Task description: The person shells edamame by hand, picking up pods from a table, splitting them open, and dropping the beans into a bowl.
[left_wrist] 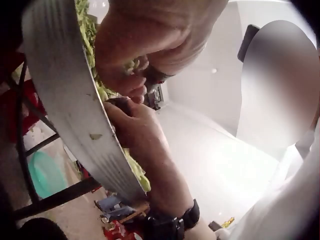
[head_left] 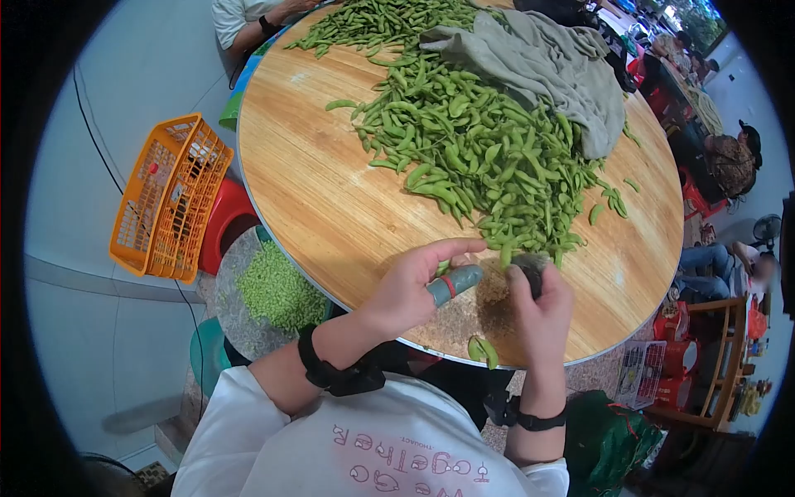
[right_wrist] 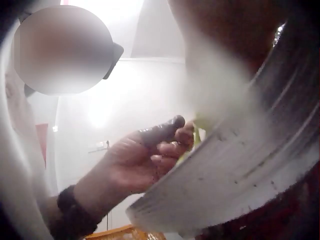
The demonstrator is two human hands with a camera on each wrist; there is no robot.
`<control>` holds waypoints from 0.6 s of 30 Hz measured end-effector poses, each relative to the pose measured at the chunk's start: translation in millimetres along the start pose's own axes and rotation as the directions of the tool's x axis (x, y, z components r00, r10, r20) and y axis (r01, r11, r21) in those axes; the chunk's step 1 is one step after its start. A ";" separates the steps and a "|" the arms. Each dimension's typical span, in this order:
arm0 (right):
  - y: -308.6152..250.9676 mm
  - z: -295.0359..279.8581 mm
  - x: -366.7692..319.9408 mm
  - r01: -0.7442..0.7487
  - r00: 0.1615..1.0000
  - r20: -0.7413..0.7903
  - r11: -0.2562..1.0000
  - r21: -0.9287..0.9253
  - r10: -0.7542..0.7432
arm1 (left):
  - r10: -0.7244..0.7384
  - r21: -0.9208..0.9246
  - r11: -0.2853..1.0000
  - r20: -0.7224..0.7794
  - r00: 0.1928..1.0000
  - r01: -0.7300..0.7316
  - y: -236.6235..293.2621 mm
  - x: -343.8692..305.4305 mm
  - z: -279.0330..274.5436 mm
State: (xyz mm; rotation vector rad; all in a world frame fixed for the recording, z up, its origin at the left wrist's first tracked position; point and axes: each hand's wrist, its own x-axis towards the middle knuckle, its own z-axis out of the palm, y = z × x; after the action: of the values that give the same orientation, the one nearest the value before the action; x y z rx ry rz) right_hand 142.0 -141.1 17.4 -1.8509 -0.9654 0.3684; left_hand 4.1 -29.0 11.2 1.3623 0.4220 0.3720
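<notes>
My left hand [head_left: 402,290] is over the near part of the round wooden table [head_left: 306,157]. Its thumb wears a grey-green cover [head_left: 455,286] with a red band, and its curled fingers hold a green soybean pod [head_left: 443,267]. To its right, at the near edge of a large heap of green pods [head_left: 513,157], is my right hand [head_left: 546,311], with a dark cover [head_left: 532,269] on a finger. A pod [head_left: 507,253] lies right at that thumb's tip; I cannot tell whether the fingers pinch it. Another pod [head_left: 482,351] lies at the table's near edge.
Shelled green beans [head_left: 280,286] fill a round container low on the left. An orange plastic basket [head_left: 170,203] rests by a red stool [head_left: 225,217]. Grey-green cloth [head_left: 538,66] covers part of the heap. Across the table sits another person [head_left: 244,25].
</notes>
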 end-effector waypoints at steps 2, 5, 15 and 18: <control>-16.6 -12.6 -7.0 -0.398 0.917 0.279 0.721 0.568 0.287 | -0.034 -0.152 0.988 0.021 0.999 0.037 -0.2 2.4 1.9; -18.0 -17.0 -19.8 -0.609 0.790 0.550 0.451 0.652 0.272 | -0.136 -0.458 0.865 0.172 0.976 0.202 -14.0 6.3 6.7; -10.7 6.6 -20.3 -0.606 0.771 0.533 0.143 0.783 0.348 | -0.151 -0.446 0.879 0.074 0.986 0.168 -4.7 11.7 21.9; 2.4 -5.1 -15.7 -0.677 0.735 0.676 0.006 0.736 0.054 | -0.167 -0.596 0.729 0.322 0.932 0.336 -12.6 14.8 12.9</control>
State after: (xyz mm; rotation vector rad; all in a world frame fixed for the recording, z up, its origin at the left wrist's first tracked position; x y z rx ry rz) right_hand 136.3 -156.6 15.3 -0.5893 -0.1687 1.5147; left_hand 23.5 -34.9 -0.4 0.6405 0.2291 0.0898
